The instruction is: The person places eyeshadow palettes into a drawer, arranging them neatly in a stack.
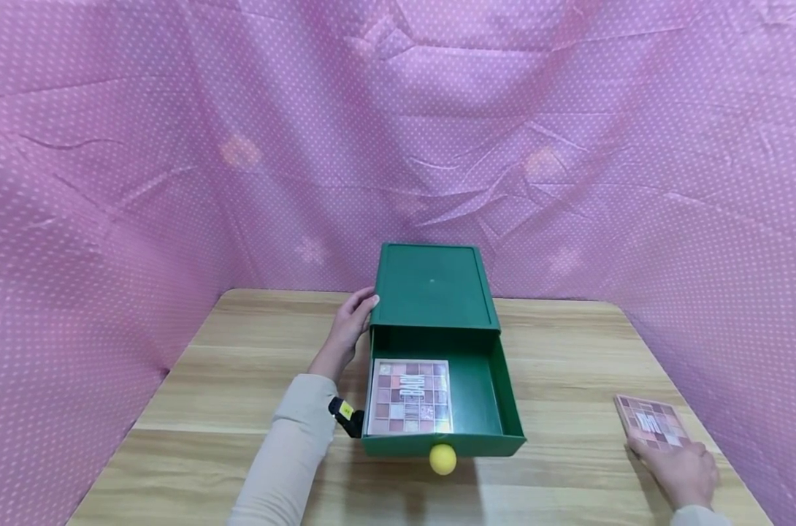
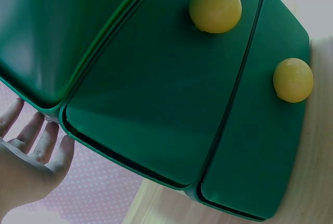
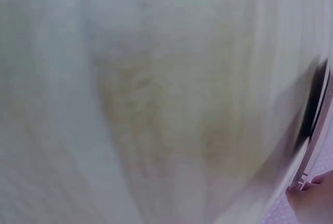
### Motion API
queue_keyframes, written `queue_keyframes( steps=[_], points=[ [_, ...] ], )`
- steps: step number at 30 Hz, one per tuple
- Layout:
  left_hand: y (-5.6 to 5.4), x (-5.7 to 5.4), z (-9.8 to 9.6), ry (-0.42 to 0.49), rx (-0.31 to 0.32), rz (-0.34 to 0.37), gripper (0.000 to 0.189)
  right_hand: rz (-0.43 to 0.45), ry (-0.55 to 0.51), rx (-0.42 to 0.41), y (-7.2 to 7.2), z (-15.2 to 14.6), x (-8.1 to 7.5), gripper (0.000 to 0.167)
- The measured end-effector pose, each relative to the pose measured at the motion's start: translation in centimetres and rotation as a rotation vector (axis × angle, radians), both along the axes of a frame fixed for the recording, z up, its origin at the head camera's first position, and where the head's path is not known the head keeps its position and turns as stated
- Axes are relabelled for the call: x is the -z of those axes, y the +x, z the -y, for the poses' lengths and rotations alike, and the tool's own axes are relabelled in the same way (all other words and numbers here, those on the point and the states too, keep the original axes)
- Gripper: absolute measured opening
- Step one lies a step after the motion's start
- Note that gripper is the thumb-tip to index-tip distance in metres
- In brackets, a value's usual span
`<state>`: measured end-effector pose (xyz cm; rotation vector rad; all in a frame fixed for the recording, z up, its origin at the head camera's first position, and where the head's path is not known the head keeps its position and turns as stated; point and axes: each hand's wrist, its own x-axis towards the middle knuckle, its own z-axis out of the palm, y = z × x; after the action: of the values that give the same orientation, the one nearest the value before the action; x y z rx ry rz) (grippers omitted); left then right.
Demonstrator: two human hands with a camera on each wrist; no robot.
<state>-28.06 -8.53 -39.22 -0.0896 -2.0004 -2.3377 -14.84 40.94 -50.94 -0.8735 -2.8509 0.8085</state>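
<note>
A green drawer cabinet (image 1: 431,285) stands at the middle of the table with its top drawer (image 1: 477,398) pulled out. Lying flat in the drawer's left part is an eyeshadow palette (image 1: 411,398) with a grid of pink and mauve squares. My left hand (image 1: 350,325) touches the cabinet's left side; in the left wrist view its fingers (image 2: 44,143) look fairly straight along the edge. Far to the right, my right hand (image 1: 683,471) grips a second, similar palette (image 1: 651,422) by its near edge. Only that palette's edge (image 3: 315,135) appears in the right wrist view, close to the thumb.
A yellow ball knob (image 1: 442,459) sticks out from the open drawer's front. Lower on the cabinet are two closed drawers with yellow knobs (image 2: 215,8). The wooden table (image 1: 240,380) is enclosed by pink dotted cloth (image 1: 372,146) at the back and sides.
</note>
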Motion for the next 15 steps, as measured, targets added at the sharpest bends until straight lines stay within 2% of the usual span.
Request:
queue_keyframes(
  steps=[6, 15],
  points=[
    [-0.1, 0.0, 0.1, 0.000, -0.004, 0.005, 0.038, -0.007, -0.027, -0.014, -0.7, 0.5, -1.0, 0.099],
    [0.0, 0.0, 0.0, 0.008, -0.004, 0.006, 0.039, -0.068, -0.102, -0.030, -1.5, 1.4, -2.6, 0.111]
  ],
)
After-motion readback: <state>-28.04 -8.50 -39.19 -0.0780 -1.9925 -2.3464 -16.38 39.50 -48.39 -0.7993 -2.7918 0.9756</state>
